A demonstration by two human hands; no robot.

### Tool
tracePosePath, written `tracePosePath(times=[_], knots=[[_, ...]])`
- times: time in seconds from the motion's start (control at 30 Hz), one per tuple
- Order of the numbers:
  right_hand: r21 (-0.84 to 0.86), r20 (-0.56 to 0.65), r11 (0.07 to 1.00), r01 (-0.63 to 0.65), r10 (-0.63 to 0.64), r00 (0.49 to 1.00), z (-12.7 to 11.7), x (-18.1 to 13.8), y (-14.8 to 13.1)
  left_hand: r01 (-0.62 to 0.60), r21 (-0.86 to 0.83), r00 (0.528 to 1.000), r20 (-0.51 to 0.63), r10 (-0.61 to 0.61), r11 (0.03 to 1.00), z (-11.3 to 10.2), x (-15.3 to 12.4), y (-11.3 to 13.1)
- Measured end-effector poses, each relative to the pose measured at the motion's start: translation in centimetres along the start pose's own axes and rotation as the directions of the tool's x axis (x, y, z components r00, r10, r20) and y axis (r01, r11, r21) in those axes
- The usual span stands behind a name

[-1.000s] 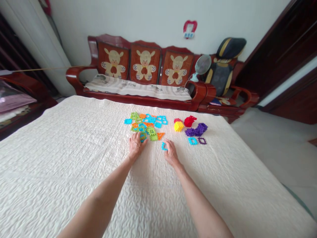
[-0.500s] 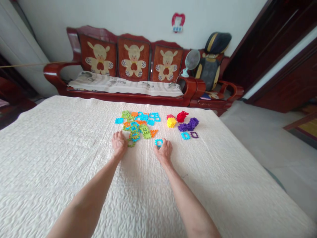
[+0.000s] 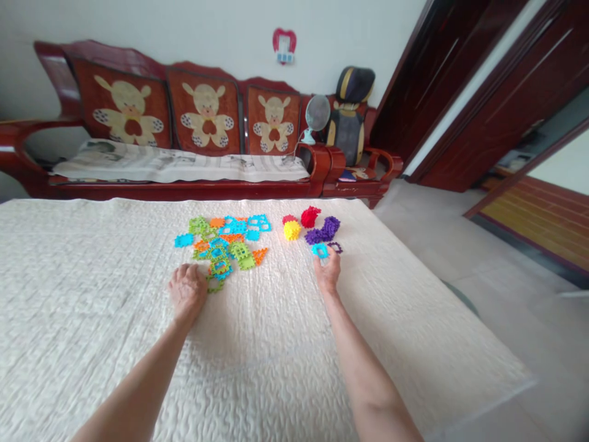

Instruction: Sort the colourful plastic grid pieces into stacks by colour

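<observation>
Nearest on the white quilt (image 3: 115, 344), the left hand (image 3: 186, 291) rests curled and holds nothing, a green tile (image 3: 214, 284) just right of its fingers. Farther right, the right hand (image 3: 327, 272) pinches a blue tile (image 3: 319, 250) at its fingertips, just before the purple pieces (image 3: 322, 232).

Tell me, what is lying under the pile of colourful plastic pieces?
The pile of colourful plastic pieces rests on a cream quilted cover. The left hand touches its near edge. Whatever lies beneath the cover is hidden.
</observation>
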State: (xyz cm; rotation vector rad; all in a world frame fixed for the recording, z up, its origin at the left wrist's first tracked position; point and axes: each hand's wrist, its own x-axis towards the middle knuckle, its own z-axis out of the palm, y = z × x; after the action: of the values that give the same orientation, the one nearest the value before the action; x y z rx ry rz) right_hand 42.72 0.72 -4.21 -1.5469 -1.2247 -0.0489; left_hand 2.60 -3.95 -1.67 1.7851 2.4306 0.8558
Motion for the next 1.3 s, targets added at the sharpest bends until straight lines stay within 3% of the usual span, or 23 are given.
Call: tracePosePath(times=[0.17,0.4,1.3], knots=[[-0.046,0.008,0.999,-0.016,0.016,1.0,0.2,1.4,2.8,-0.01,0.018,1.0,0.011,0.009,1.0,-0.2,0.0,0.2],[-0.083,0.033,0.996,-0.018,0.021,0.999,1.2,1.4,3.9,-0.016,0.039,1.0,0.011,0.016,0.999,-0.2,0.1,0.2],[-0.175,0.045,0.984,0.015,-0.007,0.999,1.4,1.5,3.1,-0.021,0.05,1.0,0.01,0.02,0.999,0.0,0.1,0.3]])
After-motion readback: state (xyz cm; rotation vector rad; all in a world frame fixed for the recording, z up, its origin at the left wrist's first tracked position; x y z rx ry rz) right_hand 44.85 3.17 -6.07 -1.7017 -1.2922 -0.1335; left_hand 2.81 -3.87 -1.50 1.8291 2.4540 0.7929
